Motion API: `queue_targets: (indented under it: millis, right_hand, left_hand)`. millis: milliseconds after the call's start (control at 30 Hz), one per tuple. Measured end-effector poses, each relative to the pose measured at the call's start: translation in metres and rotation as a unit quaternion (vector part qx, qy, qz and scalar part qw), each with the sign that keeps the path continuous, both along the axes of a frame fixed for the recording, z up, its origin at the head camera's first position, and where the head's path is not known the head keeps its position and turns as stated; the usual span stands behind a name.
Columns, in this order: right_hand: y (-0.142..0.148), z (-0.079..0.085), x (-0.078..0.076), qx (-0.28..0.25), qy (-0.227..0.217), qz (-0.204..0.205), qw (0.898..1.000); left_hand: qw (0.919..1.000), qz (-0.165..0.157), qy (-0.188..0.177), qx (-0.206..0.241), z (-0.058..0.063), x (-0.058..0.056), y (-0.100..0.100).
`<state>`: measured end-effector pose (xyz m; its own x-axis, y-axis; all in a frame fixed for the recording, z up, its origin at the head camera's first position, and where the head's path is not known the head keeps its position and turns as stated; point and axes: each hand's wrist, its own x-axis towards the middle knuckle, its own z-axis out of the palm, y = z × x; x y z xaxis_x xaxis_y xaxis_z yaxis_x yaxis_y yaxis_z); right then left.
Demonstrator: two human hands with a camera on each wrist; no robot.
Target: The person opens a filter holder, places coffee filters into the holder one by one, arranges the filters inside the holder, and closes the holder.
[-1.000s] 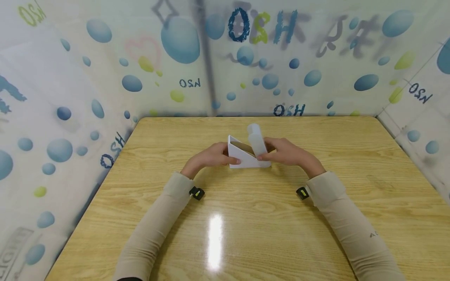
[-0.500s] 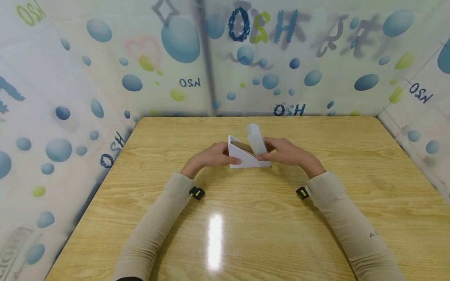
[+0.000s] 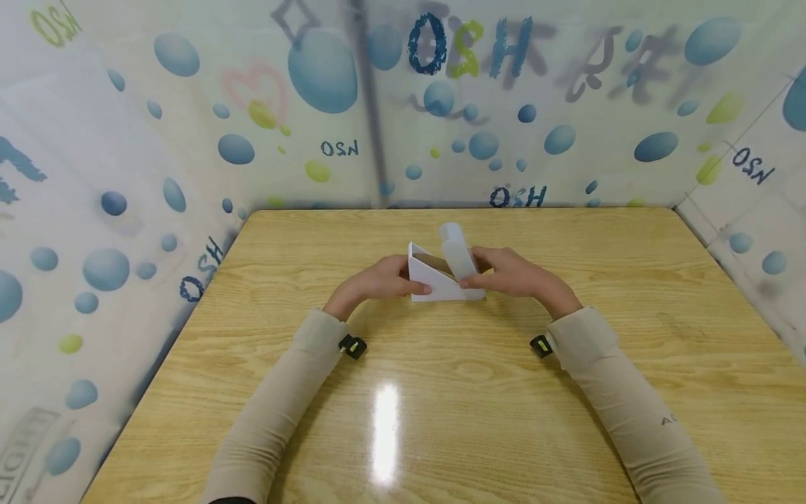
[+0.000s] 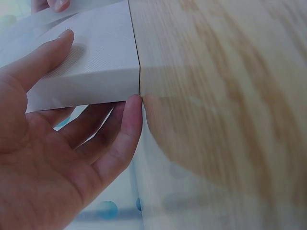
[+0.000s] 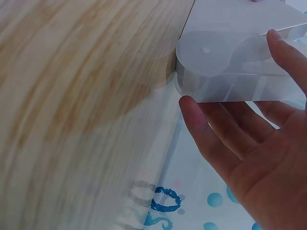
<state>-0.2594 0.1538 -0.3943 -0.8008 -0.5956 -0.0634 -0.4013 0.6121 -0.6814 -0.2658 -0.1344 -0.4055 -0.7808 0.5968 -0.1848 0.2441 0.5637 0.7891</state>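
A small white box (image 3: 431, 285) with a sloping open top stands on the wooden table, its inside brownish. My left hand (image 3: 380, 278) holds its tall left end, thumb on the front face and fingers behind, as the left wrist view also shows on the white end wall (image 4: 91, 86). At the low right end, a translucent plastic cover (image 3: 459, 255) rises tilted to the left over the opening. My right hand (image 3: 513, 271) grips this cover near its base, thumb in front. In the right wrist view, the cover's rounded corner (image 5: 206, 55) overlaps the box's side close to the tabletop.
The wooden table (image 3: 441, 392) runs back to a wall (image 3: 403, 126) printed with blue and green drops and lettering. Side walls close in at left and right. A small black clip-like device (image 3: 352, 346) sits at the left cuff, another (image 3: 541, 346) at the right.
The top of the translucent cover has tipped slightly left toward the box's opening. Both hands keep their holds, and the box stays in place.
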Motion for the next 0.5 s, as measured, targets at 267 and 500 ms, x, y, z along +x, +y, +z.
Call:
queue_targets:
  millis: [267,500]
  right_hand:
    - [-0.0016,0.0012,0.0018,0.001,-0.003,-0.002,1.000]
    - [-0.0038,-0.0031,-0.0004,0.004,0.003,-0.002,1.000]
  left_hand:
    - [1.0000,-0.004,0.001,0.002,-0.0003,-0.0009,-0.0007]
    - [1.0000,-0.007,0.001,0.004,-0.0012,-0.0011,-0.0010]
